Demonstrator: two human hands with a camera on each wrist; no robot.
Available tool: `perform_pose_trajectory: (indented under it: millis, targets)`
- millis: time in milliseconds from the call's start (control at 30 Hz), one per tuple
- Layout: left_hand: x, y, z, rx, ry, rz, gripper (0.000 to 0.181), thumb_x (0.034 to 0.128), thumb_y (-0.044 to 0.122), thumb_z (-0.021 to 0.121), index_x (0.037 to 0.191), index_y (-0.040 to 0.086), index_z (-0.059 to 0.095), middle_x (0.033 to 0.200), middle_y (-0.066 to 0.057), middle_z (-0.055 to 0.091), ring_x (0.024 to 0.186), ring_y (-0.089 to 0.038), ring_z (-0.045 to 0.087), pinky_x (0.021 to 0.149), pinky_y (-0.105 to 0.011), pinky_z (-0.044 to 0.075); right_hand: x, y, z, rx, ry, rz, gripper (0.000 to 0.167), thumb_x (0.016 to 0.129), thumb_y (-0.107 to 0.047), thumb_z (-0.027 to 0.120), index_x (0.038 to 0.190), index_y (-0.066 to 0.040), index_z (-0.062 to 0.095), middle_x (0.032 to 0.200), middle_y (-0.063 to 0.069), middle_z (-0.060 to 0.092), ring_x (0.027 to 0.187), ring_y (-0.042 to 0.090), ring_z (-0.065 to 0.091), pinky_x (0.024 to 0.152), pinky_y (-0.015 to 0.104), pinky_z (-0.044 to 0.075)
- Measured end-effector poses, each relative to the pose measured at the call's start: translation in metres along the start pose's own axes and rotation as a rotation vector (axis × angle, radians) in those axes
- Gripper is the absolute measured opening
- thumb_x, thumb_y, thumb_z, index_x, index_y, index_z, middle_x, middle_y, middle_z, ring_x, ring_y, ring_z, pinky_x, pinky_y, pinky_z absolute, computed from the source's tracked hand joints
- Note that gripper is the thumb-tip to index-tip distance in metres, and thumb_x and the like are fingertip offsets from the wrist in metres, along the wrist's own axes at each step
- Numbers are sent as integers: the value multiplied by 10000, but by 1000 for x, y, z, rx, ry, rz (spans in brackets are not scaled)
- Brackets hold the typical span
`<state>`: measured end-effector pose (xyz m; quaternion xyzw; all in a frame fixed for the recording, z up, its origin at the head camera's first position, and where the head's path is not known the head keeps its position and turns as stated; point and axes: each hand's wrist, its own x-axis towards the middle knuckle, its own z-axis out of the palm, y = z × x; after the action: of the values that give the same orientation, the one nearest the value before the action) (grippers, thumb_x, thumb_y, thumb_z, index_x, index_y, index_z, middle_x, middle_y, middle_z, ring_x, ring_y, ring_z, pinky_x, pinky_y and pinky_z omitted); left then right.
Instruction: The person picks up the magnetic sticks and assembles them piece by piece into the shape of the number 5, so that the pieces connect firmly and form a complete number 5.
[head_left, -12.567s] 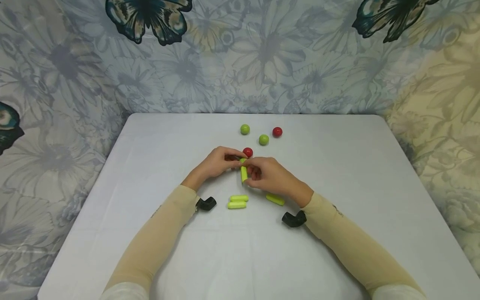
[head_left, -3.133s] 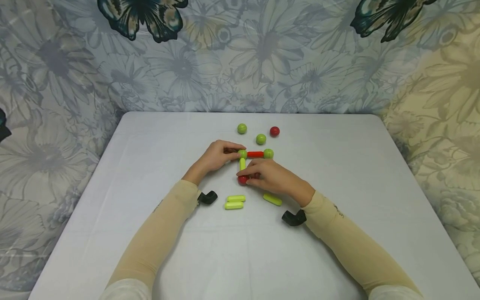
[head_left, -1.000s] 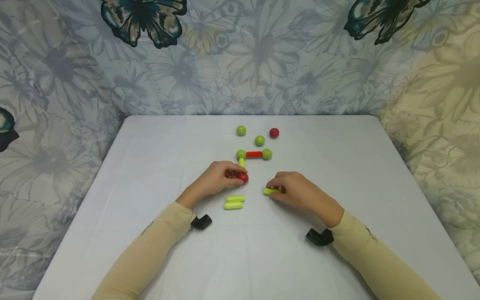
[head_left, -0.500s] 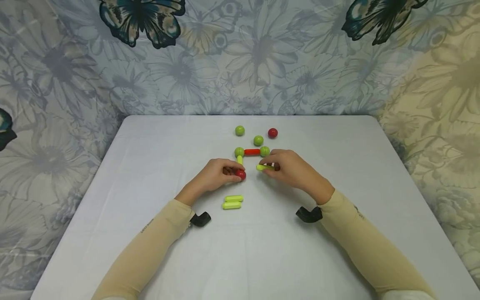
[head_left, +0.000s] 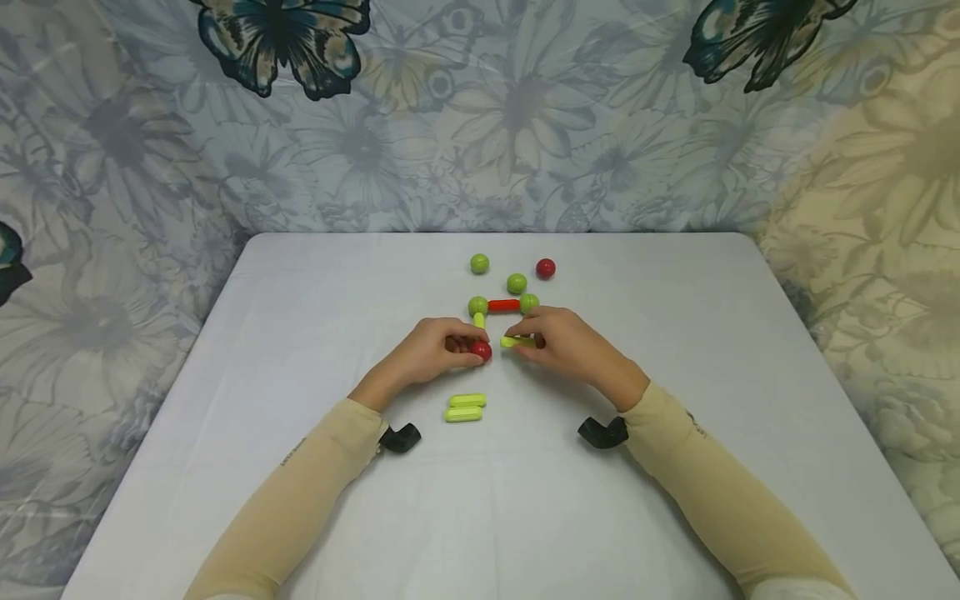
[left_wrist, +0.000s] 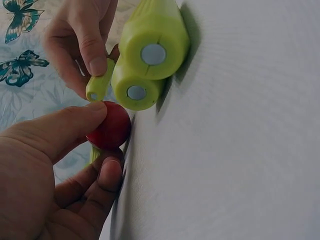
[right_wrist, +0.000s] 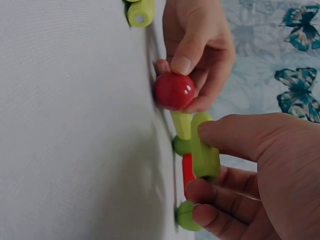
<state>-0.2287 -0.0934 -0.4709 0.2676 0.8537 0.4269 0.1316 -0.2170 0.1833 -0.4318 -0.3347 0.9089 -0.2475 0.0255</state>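
Note:
My left hand (head_left: 435, 351) pinches a red ball (head_left: 482, 352) between thumb and fingers. That ball joins a yellow-green rod (head_left: 478, 320), whose far end meets a green ball (head_left: 477, 307). From there a red rod (head_left: 504, 306) runs right to another green ball (head_left: 528, 303). Just right of the red ball, my right hand (head_left: 573, 348) holds a loose yellow-green rod (head_left: 516, 342), its near end pointing at the ball with a small gap between. The right wrist view shows this rod (right_wrist: 204, 150) between thumb and fingertips, and the red ball (right_wrist: 174, 91) beyond it.
Two yellow-green rods (head_left: 465, 413) lie side by side nearer the front of the white table (head_left: 480, 517). Behind the joined pieces are a green ball (head_left: 479, 264), another green ball (head_left: 517, 283) and a red ball (head_left: 545, 268). A patterned cloth (head_left: 525, 150) hangs behind.
The right hand has picked up the yellow-green rod from the table's right side and brought it up and left beside the red ball. The left hand has taken over gripping that ball.

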Motion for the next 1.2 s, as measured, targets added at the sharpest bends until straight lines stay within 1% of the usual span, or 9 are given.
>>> perform_pose_trajectory:
  millis: [167, 400, 600, 733, 900, 1000, 1100, 1200]
  targets:
    - [-1, -1, -1, -10, 11, -4, 337, 960, 210, 874, 1289, 189, 804, 1086, 54, 736, 918, -170, 654, 833, -336, 560, 3, 4, 6, -6, 15, -36, 212, 956, -74, 842, 1168, -91, 848, 1010, 17, 709, 777, 169, 577, 697, 321, 510]
    - [0, -3, -1, -7, 20, 10, 340, 951, 211, 885, 1283, 193, 815, 1023, 55, 723, 874, -160, 633, 790, -321, 541, 5, 7, 14, -2, 2, -63, 227, 967, -68, 828, 1192, -90, 840, 1022, 19, 692, 793, 135, 562, 714, 315, 515]
    - [1, -3, 0, -12, 23, 27, 337, 946, 205, 888, 1277, 197, 821, 989, 43, 708, 830, -168, 615, 746, -313, 521, 4, 4, 15, 12, -16, -72, 237, 973, -85, 835, 1210, -89, 837, 1028, 22, 700, 809, 139, 577, 728, 318, 529]
    - [1, -3, 0, -15, 23, 25, 336, 948, 205, 886, 1277, 195, 820, 1019, 55, 720, 850, -165, 623, 764, -318, 529, 4, 3, 16, 12, -18, -67, 237, 979, -92, 831, 1216, -89, 835, 1023, 19, 698, 809, 137, 575, 729, 317, 527]
    - [1, -4, 1, -7, 23, 16, 328, 950, 223, 886, 1270, 200, 819, 996, 53, 717, 873, -165, 638, 796, -329, 542, 3, 3, 18, 11, -25, -52, 229, 983, -98, 827, 1212, -90, 836, 1028, 13, 703, 810, 136, 576, 730, 318, 527]
    - [0, -6, 1, -11, 27, 18, 324, 949, 220, 887, 1265, 195, 821, 972, 43, 710, 872, -169, 641, 800, -333, 544, 4, 2, 17, 12, -33, -25, 224, 991, -122, 819, 1213, -93, 832, 1034, -1, 704, 811, 141, 580, 734, 322, 528]
    - [0, -7, 1, -20, 31, 22, 325, 945, 209, 889, 1263, 194, 822, 996, 49, 717, 881, -171, 644, 806, -334, 547, 5, 2, 11, 15, -22, 22, 220, 1003, -153, 803, 1213, -92, 823, 1037, -7, 707, 831, 157, 592, 743, 332, 529]
    - [0, -7, 1, -35, 29, 22, 331, 946, 203, 888, 1269, 198, 822, 1054, 55, 733, 895, -174, 649, 816, -334, 551, 6, 6, -1, 5, 19, 66, 207, 1007, -164, 799, 1196, -81, 818, 1029, 4, 703, 848, 184, 606, 734, 350, 528]
